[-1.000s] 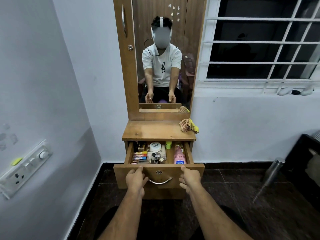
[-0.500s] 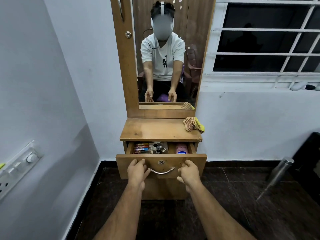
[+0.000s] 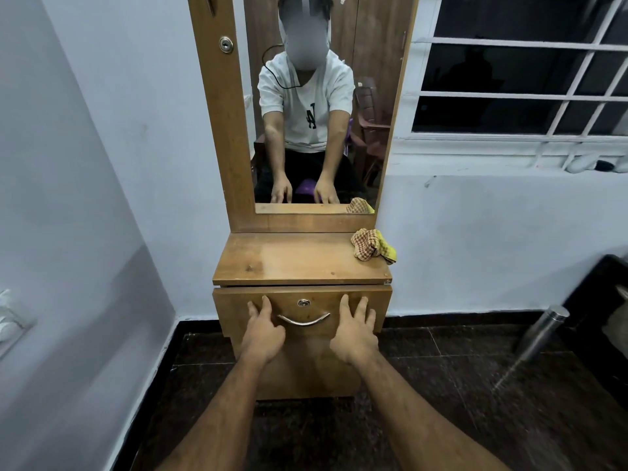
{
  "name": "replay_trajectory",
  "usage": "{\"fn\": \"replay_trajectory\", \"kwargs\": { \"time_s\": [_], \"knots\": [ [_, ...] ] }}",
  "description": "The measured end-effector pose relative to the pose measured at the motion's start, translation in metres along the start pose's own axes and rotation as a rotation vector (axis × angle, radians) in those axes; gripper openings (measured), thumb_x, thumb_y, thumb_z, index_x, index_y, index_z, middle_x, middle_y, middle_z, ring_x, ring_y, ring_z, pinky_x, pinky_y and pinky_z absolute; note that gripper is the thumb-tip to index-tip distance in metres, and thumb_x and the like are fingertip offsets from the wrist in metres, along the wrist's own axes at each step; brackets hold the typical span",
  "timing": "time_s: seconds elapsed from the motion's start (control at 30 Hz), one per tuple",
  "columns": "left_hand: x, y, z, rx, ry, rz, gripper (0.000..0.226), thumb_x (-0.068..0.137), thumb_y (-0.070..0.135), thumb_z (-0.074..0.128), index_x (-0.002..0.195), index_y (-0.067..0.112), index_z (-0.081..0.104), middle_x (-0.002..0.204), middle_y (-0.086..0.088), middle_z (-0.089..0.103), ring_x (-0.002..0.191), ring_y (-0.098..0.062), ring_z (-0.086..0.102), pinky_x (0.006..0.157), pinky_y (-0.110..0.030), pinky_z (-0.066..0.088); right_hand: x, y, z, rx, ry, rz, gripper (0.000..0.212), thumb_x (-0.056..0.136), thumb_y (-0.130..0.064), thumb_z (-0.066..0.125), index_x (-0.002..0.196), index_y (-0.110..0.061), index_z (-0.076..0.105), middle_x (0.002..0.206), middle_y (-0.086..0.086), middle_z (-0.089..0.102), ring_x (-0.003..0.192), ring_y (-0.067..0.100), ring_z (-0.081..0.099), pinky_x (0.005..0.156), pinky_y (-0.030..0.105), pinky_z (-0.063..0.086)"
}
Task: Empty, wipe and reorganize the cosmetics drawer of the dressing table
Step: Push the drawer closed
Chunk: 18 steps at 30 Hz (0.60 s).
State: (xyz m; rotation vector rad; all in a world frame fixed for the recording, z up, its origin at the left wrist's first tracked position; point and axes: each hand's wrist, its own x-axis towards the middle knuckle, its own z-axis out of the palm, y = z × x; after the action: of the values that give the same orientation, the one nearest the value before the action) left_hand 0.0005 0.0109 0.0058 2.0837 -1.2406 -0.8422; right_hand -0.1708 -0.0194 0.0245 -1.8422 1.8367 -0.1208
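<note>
Brown wooden cosmetics drawer (image 3: 302, 309) sits flush under the table (image 3: 299, 260) top. Left hand (image 3: 263, 329) and right hand (image 3: 355, 331) lie flat on its front, either side of the curved metal handle (image 3: 303, 320), fingers straight, grip holding nothing, evidently for an even push. Checked yellow cloth (image 3: 372, 244) rests at the top's right rear corner.

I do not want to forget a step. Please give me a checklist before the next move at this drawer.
1. Drawer pushed in under the top: ok, its front sits nearly flush.
2. Left hand flat on the front, beside the handle: ok, fingers straight.
3. Right hand flat on the front, on the handle's other side: ok.
4. Handle free to grasp: ok, no finger around it.
5. Cloth off the drawer: ok, it lies at the right back corner of the top.
6. Contents tidy inside: cannot tell, the drawer hides them.
</note>
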Motion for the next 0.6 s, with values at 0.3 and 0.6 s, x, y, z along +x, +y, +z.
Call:
{"fn": "replay_trajectory", "kwargs": {
  "time_s": [0.3,0.6],
  "knots": [
    [0.023,0.004,0.003,0.157,-0.016,0.004,0.082,0.093,0.019,0.051,0.157,0.029,0.001,0.163,-0.008,-0.017,0.150,-0.033,0.005,0.119,-0.050,0.022,0.022,-0.002,0.003,-0.101,0.009,0.012,0.103,0.089,-0.016,0.064,0.157,-0.032,-0.012,0.161,0.007,-0.031,0.151,0.038,-0.014,0.116,0.053,0.029],
    [0.031,0.007,0.009,0.160,0.004,0.010,0.082,0.093,0.018,0.049,0.157,0.029,-0.001,0.162,-0.009,-0.020,0.151,-0.033,0.002,0.118,-0.047,0.022,0.035,-0.003,0.012,-0.120,0.024,0.006,0.105,0.088,-0.014,0.061,0.156,-0.031,-0.017,0.159,0.009,-0.035,0.150,0.039,-0.014,0.118,0.056,0.025]
  ]
}}
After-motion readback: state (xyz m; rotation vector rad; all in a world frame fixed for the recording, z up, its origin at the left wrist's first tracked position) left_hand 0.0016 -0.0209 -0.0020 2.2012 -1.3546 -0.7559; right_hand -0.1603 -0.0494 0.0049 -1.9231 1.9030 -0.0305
